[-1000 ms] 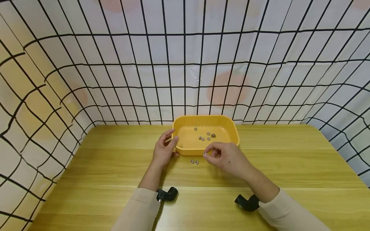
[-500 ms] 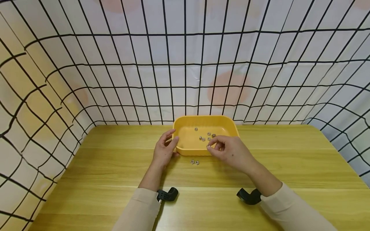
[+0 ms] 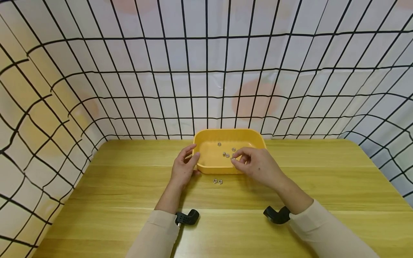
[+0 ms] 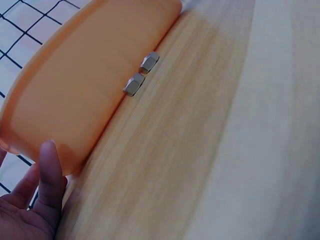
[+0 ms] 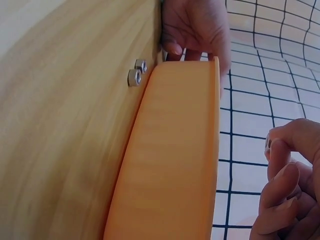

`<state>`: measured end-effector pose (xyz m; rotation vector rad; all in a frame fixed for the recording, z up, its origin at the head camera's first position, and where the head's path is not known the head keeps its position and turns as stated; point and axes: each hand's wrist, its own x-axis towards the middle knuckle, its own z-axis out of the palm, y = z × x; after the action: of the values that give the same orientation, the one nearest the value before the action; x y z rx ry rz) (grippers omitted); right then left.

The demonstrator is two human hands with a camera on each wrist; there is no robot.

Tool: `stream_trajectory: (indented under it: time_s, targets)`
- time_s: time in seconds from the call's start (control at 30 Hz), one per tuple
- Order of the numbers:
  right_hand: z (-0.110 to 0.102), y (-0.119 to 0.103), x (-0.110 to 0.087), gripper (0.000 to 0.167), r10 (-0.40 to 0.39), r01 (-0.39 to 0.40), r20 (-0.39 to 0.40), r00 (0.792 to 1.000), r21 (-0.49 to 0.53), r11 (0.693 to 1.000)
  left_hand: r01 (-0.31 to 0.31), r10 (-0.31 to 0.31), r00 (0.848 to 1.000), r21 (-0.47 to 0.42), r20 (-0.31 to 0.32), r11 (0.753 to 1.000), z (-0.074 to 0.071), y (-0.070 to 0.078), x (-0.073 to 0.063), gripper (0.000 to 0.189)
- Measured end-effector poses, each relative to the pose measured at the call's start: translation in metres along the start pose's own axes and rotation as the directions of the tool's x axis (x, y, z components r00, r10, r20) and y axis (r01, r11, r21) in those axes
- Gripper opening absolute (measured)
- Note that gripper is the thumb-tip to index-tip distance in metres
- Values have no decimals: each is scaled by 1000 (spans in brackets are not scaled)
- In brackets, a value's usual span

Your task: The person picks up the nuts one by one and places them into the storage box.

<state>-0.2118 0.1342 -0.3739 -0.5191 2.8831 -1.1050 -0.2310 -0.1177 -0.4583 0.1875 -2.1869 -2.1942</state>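
A yellow plastic tray (image 3: 206,170) stands on the table, several metal hex nuts (image 3: 227,155) lying in it. My left hand (image 3: 183,167) rests at the tray's left end; in the left wrist view its thumb (image 4: 50,170) is straight against the outer wall. Thumb and forefinger of my right hand (image 3: 259,166) pinch a nut (image 5: 268,145) above the tray, past its front rim. That hand covers part of the tray's right side and what lies there. Two more nuts (image 4: 134,84) sit side by side on the wood, just in front of the tray.
The wooden table (image 3: 129,193) stretches to both sides and toward me. Behind the tray rises a black wire grid (image 3: 206,96) with pale cloth behind it, close to the table's far edge. A black wrist mount (image 3: 188,217) sits on the left forearm.
My right hand has moved away from me with its nut, from the tray's front rim to above the inside. The left hand and the two nuts on the table look unmoved.
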Motion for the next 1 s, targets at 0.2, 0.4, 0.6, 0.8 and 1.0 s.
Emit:
stream_trajectory:
  time_s: [0.2, 0.4, 0.6, 0.8, 1.0]
  targets:
    - [-1, 1, 9, 12, -3, 3, -4, 1000, -26, 1000, -2, 2, 1000, -4, 3, 1000, 0, 0, 0, 45]
    - [1, 4, 15, 14, -11, 11, -10, 1000, -62, 998, -1, 1, 1000, -6, 4, 1000, 0, -1, 1, 45]
    - [3, 7, 18, 15, 2, -2, -1, 1000, -69, 998, -3, 3, 1000, -2, 3, 1000, 0, -1, 0, 46]
    - [4, 11, 21, 16, 20, -20, 0, 1000, -77, 997, -9, 9, 1000, 2, 2, 1000, 1, -1, 0, 44]
    - [4, 14, 27, 13, 28, -28, -6, 1000, -88, 996, -11, 10, 1000, 7, 4, 1000, 0, -1, -1, 45]
